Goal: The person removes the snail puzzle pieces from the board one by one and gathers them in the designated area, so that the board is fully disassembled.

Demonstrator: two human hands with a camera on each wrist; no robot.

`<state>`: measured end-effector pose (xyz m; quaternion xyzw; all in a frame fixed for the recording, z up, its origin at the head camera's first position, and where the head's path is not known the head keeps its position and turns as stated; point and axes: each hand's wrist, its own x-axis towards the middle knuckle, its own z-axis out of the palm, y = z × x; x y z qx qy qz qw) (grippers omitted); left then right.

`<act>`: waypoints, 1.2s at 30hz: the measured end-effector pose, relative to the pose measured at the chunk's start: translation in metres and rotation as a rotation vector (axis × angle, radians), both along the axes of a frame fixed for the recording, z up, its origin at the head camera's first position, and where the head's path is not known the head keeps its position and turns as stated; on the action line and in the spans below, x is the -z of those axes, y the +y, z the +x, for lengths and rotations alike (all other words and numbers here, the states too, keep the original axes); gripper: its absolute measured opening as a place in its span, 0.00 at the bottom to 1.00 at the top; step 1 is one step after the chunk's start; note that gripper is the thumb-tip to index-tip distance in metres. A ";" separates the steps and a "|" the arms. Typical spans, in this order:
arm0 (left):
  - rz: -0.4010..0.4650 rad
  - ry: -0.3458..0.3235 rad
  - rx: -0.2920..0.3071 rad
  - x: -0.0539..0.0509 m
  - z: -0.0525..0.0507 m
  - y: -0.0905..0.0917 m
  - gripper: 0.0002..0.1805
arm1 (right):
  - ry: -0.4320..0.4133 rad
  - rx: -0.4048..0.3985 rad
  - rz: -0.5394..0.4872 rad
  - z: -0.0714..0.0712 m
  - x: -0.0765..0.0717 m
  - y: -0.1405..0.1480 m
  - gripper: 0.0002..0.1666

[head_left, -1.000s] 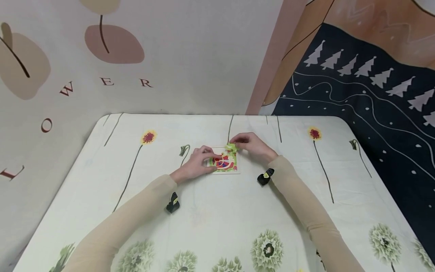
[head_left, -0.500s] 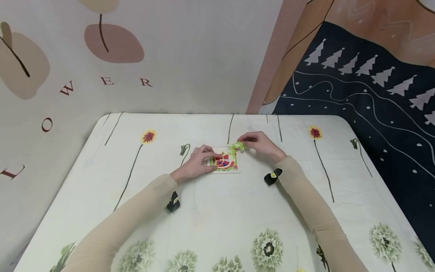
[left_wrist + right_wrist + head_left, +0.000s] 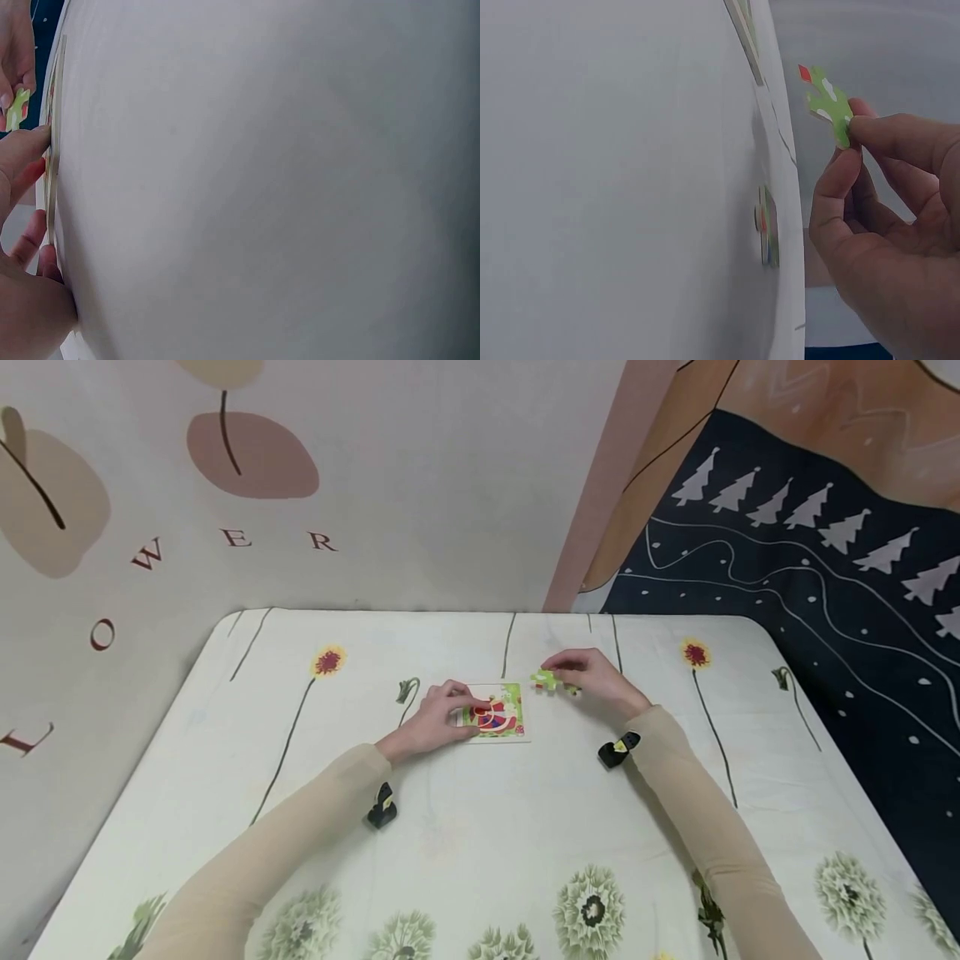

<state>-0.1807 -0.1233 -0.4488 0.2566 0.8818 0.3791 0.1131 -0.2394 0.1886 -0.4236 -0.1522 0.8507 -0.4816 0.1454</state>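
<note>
A small picture puzzle board, with a red, blue and green print, lies flat on the table in the head view. My left hand rests on its left side, thumb and fingertips touching it; the left wrist view shows the board's edge side-on. Off the board's upper right corner, my right hand pinches a green jigsaw piece with white patches and a red tip between thumb and fingers, above the table. Below that hand lies another puzzle piece, partly hidden by the hand in the head view.
A white tablecloth with printed flowers covers the table. Its far edge meets a pale printed wall hanging, with a dark tree-patterned cloth at the right. Each wrist carries a small black camera.
The right hand has lifted the green piece off the board's upper right corner and carried it right. A second piece now shows beneath it. The left hand has stayed in place.
</note>
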 end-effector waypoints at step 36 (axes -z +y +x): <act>-0.010 0.003 0.002 0.001 0.000 0.000 0.24 | -0.068 0.086 0.101 -0.002 -0.009 0.061 0.17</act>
